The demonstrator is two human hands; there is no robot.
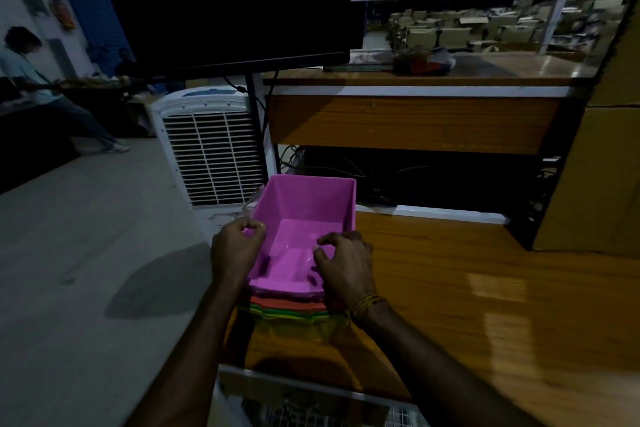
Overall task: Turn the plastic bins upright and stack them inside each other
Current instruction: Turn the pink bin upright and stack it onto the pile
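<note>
Both forearms reach up from the bottom edge toward the stack, and a yellow thread band (367,303) sits on the right wrist. From where I watch, the pink bin (304,236) stands upright, open side up, nested on top of a stack of bins (291,310) whose orange, green and yellow rims show just beneath its near lip. The stack sits at the left edge of the wooden table (485,305), close to the white air cooler (211,146) on the floor.

I judge the step in hand to be seating the pink bin into the stack. No overturned bin is in view, so the task looks near its end, though I cannot see the whole table. The next move, I think, calls for an even press down on both sides so the bin drops square and does not jam on a tilt, with care that the stack stays off the table edge.

As for the grip: my left hand (237,246) has its fingers curled over the left rim, pinching the wall. My right hand (344,265) is bent over the near right rim, fingertips inside the bin; it seems to hold the rim, loosely curled and not tightly clenched.
</note>
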